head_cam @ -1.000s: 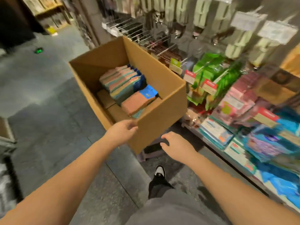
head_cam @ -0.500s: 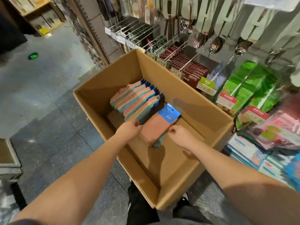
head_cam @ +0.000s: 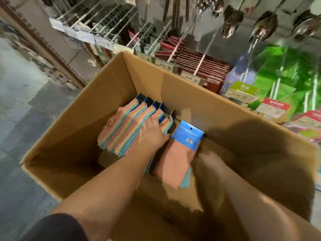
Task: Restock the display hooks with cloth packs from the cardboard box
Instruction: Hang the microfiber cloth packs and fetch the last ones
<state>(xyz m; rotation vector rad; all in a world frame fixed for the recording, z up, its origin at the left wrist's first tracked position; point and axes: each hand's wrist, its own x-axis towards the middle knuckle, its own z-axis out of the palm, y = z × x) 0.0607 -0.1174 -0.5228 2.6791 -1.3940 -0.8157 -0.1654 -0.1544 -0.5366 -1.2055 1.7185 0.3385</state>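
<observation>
- Behind the cardboard box (head_cam: 217, 105) runs a shop display: wire display hooks (head_cam: 104, 20) with white price tags stand along the back, several of them bare.
- Dark red packets (head_cam: 205, 66) hang in rows just past the far wall of the box; green packets (head_cam: 281, 73) hang to their right, and metal ladles (head_cam: 264, 26) hang above, blurred.
- A grey tiled floor (head_cam: 20, 105) lies to the left of the box.
- The far wall of the box stands between the cloth packs and the hooks.
- Inside the box, a row of striped cloth packs (head_cam: 121, 131), pink and blue with blue card headers, stands on edge towards the left.
- The left hand (head_cam: 152, 134) lies on the right end of that row, fingers spread between the packs and thumb at the side; it grasps the end pack.
- A single pink cloth pack (head_cam: 175, 164) with a blue header card lies tilted just right of that hand, touching the row.
- The right hand (head_cam: 206, 164) is blurred and in shadow, just beside the single pack's right edge; I cannot tell whether it grasps anything.
</observation>
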